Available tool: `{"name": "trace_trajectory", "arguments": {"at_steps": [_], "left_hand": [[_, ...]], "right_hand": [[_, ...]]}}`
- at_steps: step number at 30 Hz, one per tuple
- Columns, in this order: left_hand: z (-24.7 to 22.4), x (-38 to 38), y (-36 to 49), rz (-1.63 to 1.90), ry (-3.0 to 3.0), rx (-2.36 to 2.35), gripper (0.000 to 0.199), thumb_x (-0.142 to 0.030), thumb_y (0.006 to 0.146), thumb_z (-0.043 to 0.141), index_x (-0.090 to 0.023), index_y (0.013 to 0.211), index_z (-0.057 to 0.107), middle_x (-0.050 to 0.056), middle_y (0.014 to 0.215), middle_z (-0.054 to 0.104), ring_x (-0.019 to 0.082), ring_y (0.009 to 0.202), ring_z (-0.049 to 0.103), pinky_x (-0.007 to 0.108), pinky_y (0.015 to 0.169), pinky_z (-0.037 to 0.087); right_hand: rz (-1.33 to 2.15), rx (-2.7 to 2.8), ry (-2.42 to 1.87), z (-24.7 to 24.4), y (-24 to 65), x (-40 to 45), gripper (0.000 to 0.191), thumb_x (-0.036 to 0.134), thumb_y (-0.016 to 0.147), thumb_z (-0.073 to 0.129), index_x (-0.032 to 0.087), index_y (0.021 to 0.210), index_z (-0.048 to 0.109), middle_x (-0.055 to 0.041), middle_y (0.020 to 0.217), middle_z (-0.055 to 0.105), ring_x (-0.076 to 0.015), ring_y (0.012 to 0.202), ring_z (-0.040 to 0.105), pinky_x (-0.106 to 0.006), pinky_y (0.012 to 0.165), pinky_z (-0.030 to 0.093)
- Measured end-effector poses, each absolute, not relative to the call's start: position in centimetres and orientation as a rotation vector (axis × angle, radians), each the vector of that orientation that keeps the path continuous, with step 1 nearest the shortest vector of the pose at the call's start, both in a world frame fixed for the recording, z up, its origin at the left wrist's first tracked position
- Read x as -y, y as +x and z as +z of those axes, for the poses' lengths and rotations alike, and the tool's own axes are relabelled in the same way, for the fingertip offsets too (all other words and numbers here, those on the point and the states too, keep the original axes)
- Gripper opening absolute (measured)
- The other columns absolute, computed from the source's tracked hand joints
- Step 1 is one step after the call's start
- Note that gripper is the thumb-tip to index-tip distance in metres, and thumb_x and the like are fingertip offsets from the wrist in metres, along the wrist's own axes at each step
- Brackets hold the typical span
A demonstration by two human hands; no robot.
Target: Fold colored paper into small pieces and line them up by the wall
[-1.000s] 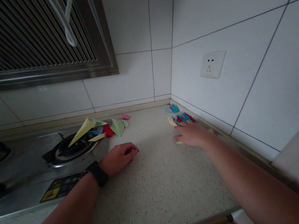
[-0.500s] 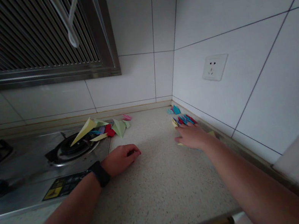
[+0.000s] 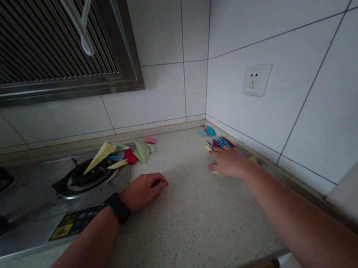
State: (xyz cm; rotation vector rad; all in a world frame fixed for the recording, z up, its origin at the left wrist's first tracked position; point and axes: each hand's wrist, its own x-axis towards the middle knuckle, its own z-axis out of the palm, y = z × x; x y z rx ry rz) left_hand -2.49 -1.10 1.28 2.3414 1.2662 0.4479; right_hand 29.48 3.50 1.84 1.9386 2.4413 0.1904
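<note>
My right hand (image 3: 229, 162) lies spread, apparently steadying the folded papers (image 3: 221, 142) at its fingertips, while my left hand (image 3: 143, 190) rests loosely curled.

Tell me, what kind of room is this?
Most likely a kitchen: there's a gas stove set in a speckled countertop, and what looks like a metal range hood above it.

Black-and-yellow label (image 3: 75, 222) on the steel gas stove (image 3: 36, 210), its print (too small) unreadable, no legible text
</note>
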Motion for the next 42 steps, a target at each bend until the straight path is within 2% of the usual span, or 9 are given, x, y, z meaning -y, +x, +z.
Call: {"name": "trace_trajectory", "arguments": {"at_steps": [6, 13, 20, 26, 29, 33, 36, 42], "left_hand": [[1.3, 1.0, -2.6, 0.448, 2.348, -1.247, 0.035, -0.045, 0.091, 0.043, -0.02, 0.096, 0.066, 0.002, 0.082, 0.067, 0.015, 0.071, 0.057, 0.024, 0.064, 0.038], [1.3, 1.1, -2.6, 0.44, 2.335, -1.255, 0.033, -0.044, 0.091, 0.043, -0.021, 0.096, 0.066, 0.001, 0.074, 0.065, 0.013, 0.066, 0.056, 0.023, 0.06, 0.036], [1.4, 1.1, -2.5, 0.449, 2.348, -1.246, 0.033, -0.043, 0.091, 0.044, -0.02, 0.096, 0.066, 0.001, 0.077, 0.065, 0.013, 0.068, 0.056, 0.023, 0.061, 0.037], [1.5, 1.2, -2.5, 0.447, 2.346, -1.25, 0.034, -0.044, 0.091, 0.043, -0.02, 0.096, 0.066, 0.002, 0.077, 0.065, 0.014, 0.069, 0.056, 0.023, 0.062, 0.037], [1.5, 1.2, -2.5, 0.447, 2.335, -1.248, 0.035, -0.045, 0.091, 0.042, -0.02, 0.096, 0.066, 0.002, 0.077, 0.065, 0.014, 0.068, 0.056, 0.024, 0.061, 0.037], [1.5, 1.2, -2.6, 0.444, 2.339, -1.249, 0.037, -0.047, 0.091, 0.042, -0.019, 0.096, 0.066, 0.002, 0.078, 0.065, 0.014, 0.068, 0.056, 0.024, 0.062, 0.038], [1.5, 1.1, -2.6, 0.43, 2.339, -1.257, 0.036, -0.046, 0.091, 0.041, -0.02, 0.097, 0.066, 0.001, 0.075, 0.065, 0.014, 0.067, 0.056, 0.024, 0.061, 0.038], [1.5, 1.1, -2.6, 0.41, 2.352, -1.256, 0.035, -0.045, 0.092, 0.042, -0.02, 0.096, 0.065, 0.001, 0.075, 0.065, 0.014, 0.066, 0.056, 0.024, 0.061, 0.037]], "right_hand": [[0.162, -2.438, 1.939, 1.8, 29.4, -3.5, 0.06, 0.051, 0.084, 0.049, 0.016, 0.131, 0.049, -0.0171, 0.131, 0.053, -0.0369, 0.121, 0.042, -0.049, 0.096, 0.031], [0.18, -2.44, 1.924, 1.9, 29.5, -3.6, 0.059, 0.051, 0.084, 0.048, 0.016, 0.131, 0.05, -0.0163, 0.129, 0.055, -0.0368, 0.118, 0.044, -0.048, 0.095, 0.032], [0.229, -2.446, 1.933, 1.7, 29.6, -3.7, 0.06, 0.054, 0.083, 0.048, 0.017, 0.131, 0.051, -0.016, 0.129, 0.055, -0.0377, 0.118, 0.044, -0.049, 0.095, 0.032], [0.312, -2.487, 1.981, 3.0, 30.3, -3.8, 0.041, 0.039, 0.091, 0.039, 0.02, 0.12, 0.06, -0.0121, 0.124, 0.06, -0.0297, 0.113, 0.051, -0.041, 0.097, 0.033], [0.318, -2.376, 2.152, 3.9, 31.0, -3.8, 0.04, 0.032, 0.093, 0.032, 0.022, 0.118, 0.062, -0.0114, 0.118, 0.063, -0.0283, 0.107, 0.055, -0.039, 0.091, 0.038], [0.301, -2.258, 2.328, 4.4, 31.6, -3.8, 0.041, 0.027, 0.092, 0.034, 0.024, 0.123, 0.06, -0.0109, 0.118, 0.064, -0.0278, 0.106, 0.056, -0.037, 0.088, 0.04], [0.28, -2.261, 2.341, 4.2, 31.8, -3.9, 0.042, 0.029, 0.091, 0.034, 0.026, 0.125, 0.059, -0.0108, 0.117, 0.065, -0.0275, 0.106, 0.058, -0.037, 0.087, 0.041], [0.183, -2.204, 2.219, 3.3, 31.9, -4.3, 0.043, 0.037, 0.092, 0.035, 0.023, 0.117, 0.066, -0.0156, 0.107, 0.067, -0.0298, 0.1, 0.061, -0.039, 0.083, 0.042]]}}
